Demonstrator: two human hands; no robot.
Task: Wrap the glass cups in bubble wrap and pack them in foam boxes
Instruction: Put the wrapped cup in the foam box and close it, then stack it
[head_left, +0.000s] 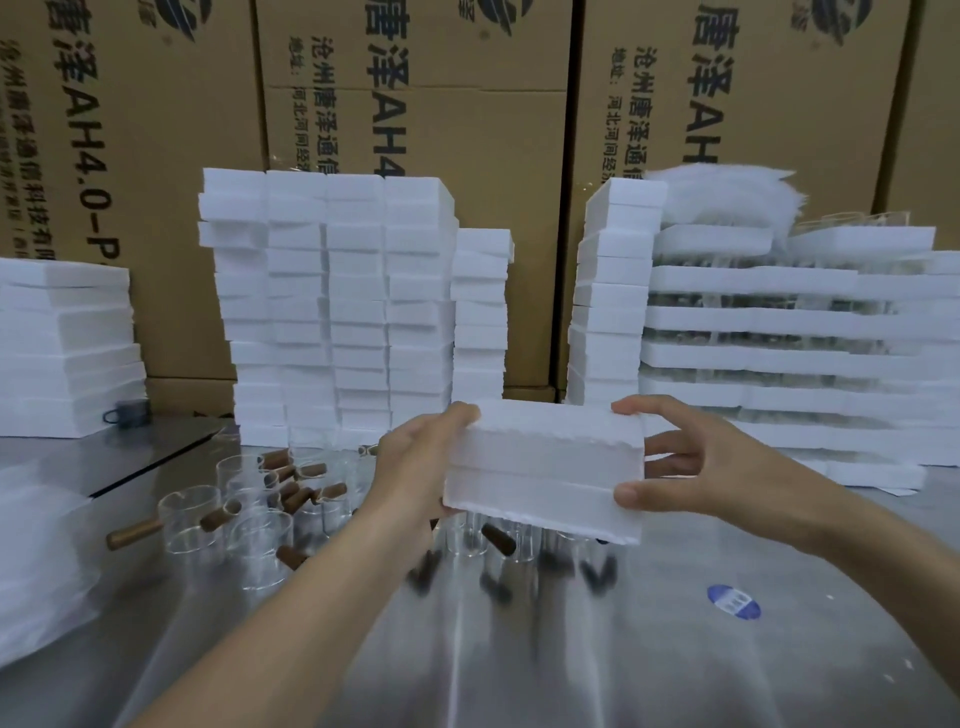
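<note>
Holding a foam box (543, 467) above the steel table (675, 649), gripped round one end by the left hand (415, 462) and pinched thumb-to-fingers at the other by the right hand (706, 462). Got glass cups (189, 519) standing underneath.

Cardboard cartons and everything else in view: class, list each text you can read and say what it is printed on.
"唐泽AH4.0-P": left cardboard carton, printed sideways.
"沧州唐泽通信": middle cardboard carton.
"唐泽AH4": middle cardboard carton too.
"地址:河北河间": right cardboard carton.
Blue round sticker: print too blurred to read.
</note>
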